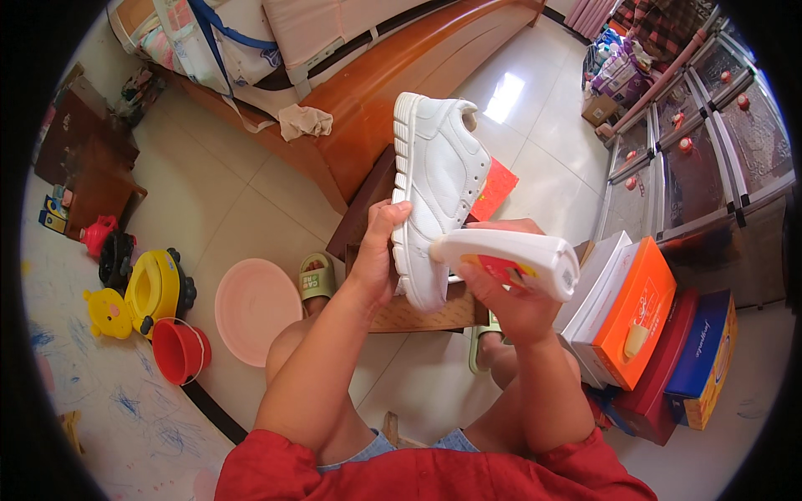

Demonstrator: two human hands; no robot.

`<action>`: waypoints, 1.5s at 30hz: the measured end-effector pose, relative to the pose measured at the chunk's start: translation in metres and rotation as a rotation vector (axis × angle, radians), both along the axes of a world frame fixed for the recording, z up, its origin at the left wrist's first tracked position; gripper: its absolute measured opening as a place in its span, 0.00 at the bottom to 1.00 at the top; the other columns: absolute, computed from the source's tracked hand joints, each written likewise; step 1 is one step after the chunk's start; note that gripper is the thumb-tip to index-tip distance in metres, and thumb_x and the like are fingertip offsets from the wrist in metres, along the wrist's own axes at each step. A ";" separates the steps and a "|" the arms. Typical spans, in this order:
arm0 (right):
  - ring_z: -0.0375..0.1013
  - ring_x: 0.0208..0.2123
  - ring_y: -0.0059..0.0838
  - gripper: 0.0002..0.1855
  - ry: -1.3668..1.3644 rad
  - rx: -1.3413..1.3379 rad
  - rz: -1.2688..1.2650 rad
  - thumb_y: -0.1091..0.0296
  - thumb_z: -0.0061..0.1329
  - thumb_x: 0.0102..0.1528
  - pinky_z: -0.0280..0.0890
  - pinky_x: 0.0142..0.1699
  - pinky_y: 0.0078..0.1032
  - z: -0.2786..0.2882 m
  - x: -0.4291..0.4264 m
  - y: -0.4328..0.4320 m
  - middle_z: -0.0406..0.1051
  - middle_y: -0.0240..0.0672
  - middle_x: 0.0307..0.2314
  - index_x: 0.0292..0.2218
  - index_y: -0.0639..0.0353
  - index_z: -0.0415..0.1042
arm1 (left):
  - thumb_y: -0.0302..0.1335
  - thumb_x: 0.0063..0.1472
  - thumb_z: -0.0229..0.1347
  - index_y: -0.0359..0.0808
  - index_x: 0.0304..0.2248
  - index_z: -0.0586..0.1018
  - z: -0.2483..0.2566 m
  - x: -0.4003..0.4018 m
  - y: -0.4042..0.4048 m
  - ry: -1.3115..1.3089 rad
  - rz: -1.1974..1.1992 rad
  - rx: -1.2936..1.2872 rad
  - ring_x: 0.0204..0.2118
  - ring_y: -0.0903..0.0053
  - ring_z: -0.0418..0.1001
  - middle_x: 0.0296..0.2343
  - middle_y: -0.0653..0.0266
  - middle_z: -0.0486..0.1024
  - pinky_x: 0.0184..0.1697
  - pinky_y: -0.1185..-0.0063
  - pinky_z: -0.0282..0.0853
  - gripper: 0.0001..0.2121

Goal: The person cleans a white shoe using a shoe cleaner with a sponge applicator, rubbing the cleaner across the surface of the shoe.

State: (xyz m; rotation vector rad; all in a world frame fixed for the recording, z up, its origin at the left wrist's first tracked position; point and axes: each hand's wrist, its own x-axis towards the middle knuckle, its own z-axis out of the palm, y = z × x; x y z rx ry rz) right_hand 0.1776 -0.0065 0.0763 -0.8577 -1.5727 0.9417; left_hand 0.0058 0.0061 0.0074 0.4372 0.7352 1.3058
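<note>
A white leather sneaker (438, 156) is held up before me on its side, heel away and toe towards me, its lace holes bare of laces. My left hand (379, 250) grips it by the thick ridged sole, thumb on the midsole edge. In my right hand (514, 294) is a white plastic bottle (532, 253) with a red and yellow label, lying nearly level. Its beige applicator tip (437, 250) meets the side of the shoe near the toe. Below the shoe stands an open brown cardboard box (420, 316), mostly hidden by my hands and the sneaker.
A pink basin (258, 313), a red bucket (182, 352) and a yellow child's potty (150, 285) stand at left. A wooden bed frame (369, 119) bearing a crumpled cloth (304, 122) lies ahead. Several boxes, one orange (636, 313), stand at right before a glass-doored cabinet (695, 169).
</note>
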 end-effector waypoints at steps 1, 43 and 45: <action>0.73 0.32 0.24 0.16 0.001 -0.001 -0.001 0.79 0.61 0.41 0.68 0.38 0.20 0.000 -0.001 0.002 0.75 0.37 0.31 0.35 0.66 0.75 | 0.43 0.54 0.54 0.34 0.48 0.56 0.001 -0.001 0.000 -0.023 -0.030 0.001 0.44 0.70 0.67 0.42 0.55 0.63 0.46 0.70 0.69 0.30; 0.73 0.33 0.27 0.17 -0.110 -0.013 0.124 0.79 0.59 0.42 0.67 0.40 0.22 -0.010 -0.007 0.013 0.74 0.37 0.34 0.37 0.64 0.75 | 0.33 0.39 0.63 0.34 0.52 0.53 0.016 0.010 -0.007 0.557 0.347 -0.161 0.46 0.66 0.63 0.45 0.52 0.58 0.49 0.73 0.63 0.42; 0.73 0.33 0.27 0.17 -0.105 -0.084 0.146 0.79 0.59 0.42 0.67 0.40 0.22 -0.010 -0.007 0.013 0.74 0.37 0.34 0.37 0.64 0.75 | 0.32 0.39 0.63 0.34 0.52 0.53 0.012 0.009 -0.006 0.566 0.357 -0.169 0.46 0.66 0.63 0.45 0.52 0.58 0.48 0.73 0.63 0.42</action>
